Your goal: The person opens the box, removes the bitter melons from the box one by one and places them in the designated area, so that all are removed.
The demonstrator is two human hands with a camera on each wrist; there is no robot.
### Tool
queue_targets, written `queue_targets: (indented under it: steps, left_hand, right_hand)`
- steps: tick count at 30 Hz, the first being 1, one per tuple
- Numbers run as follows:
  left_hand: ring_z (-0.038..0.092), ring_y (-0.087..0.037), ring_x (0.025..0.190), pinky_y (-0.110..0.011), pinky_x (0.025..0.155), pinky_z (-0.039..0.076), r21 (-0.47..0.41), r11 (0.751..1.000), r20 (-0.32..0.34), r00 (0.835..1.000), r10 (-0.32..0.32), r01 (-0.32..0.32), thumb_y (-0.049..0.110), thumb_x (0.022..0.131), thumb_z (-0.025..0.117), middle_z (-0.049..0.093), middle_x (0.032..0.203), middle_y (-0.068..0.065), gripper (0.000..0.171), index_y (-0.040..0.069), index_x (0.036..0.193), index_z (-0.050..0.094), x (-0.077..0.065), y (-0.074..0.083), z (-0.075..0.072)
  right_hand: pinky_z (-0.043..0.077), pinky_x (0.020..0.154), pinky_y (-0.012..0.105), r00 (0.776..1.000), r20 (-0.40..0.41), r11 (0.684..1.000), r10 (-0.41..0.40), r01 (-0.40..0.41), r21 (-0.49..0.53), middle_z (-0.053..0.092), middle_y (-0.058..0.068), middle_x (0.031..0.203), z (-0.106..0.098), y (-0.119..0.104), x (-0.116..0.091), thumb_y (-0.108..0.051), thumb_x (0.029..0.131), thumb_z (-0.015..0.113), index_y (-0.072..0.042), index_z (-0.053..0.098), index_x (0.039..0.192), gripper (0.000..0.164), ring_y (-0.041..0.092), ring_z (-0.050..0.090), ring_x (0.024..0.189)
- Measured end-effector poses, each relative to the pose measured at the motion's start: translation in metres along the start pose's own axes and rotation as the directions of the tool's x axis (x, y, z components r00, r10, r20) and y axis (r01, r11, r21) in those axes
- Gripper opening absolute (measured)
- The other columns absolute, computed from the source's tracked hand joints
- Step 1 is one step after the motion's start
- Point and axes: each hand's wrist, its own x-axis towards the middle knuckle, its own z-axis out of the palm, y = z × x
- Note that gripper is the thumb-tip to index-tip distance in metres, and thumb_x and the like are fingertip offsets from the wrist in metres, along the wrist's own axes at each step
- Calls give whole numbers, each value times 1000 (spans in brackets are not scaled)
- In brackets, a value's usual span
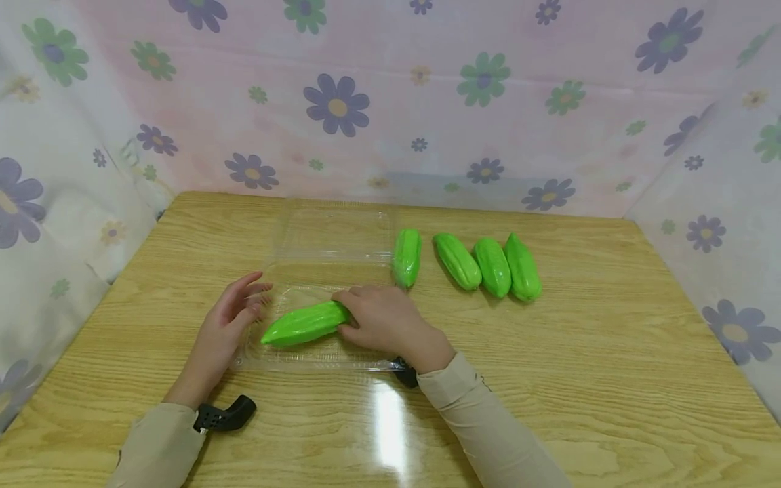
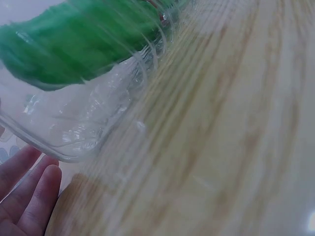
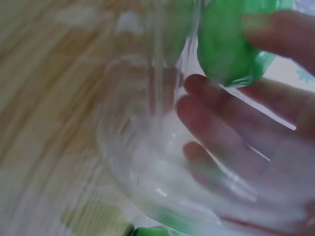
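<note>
A clear plastic clamshell box stands on the table with its lid folded back. My right hand grips the right end of a shiny green ridged gourd, which slants over the box's base with its pointed tip to the left. In the right wrist view, the thumb and fingers are around the gourd, seen partly through clear plastic. Beside the box's left rim is my left hand, fingers loosely bent and holding nothing. Its fingertips are near the box's corner in the left wrist view; whether they touch cannot be told.
The transparent lid lies toward the back of the table. At its right edge is another green gourd. Three more lie side by side farther right, the middle one between two others. A flowered cloth hangs behind the wooden table.
</note>
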Motion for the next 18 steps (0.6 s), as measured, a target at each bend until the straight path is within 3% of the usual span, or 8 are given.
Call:
queue_targets:
  steps: [18]
  left_hand:
    - [46, -25, 112, -17, 82, 45, 4, 1000, 11, 1000, 17, -17, 15, 96, 42, 44, 128, -16, 43, 12, 138, 31, 1, -2, -1]
  right_hand:
    - [46, 60, 28, 999, 9, 999, 33, -33, 10, 59, -8, 95, 1, 0, 0, -42, 82, 54, -21, 53, 117, 41, 11, 55, 75]
